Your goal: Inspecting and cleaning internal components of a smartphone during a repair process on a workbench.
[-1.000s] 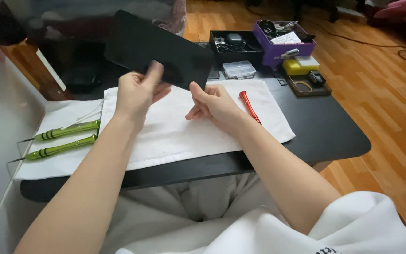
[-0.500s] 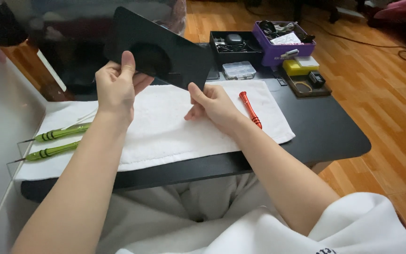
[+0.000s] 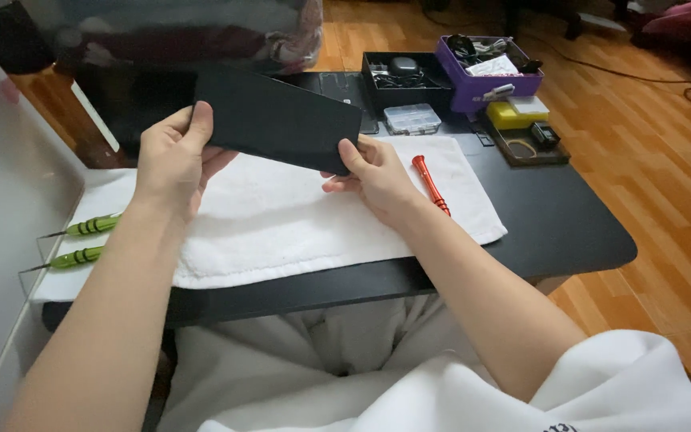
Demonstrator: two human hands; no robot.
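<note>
Right now both hands hold a flat black panel up off the bench, tilted so its far edge sits higher than the near one. Beneath that grip lies a white towel spread across the dark bench, and the panel touches none of it. The left hand is clamped on the panel's left end, thumb over the front face and the other fingers hidden behind. The right hand pinches the lower right corner, thumb on top, fingers curled under it.

Beyond the right-hand grip, further from the person, stand a black tray of small parts and a purple box with odds and ends. Just in front of the tray is a small clear case, and a yellow box sits off to that side. Just beside the right wrist, on the towel, rests a red screwdriver. Out past the left forearm lie two green screwdrivers, one near the other, at the towel's edge.
</note>
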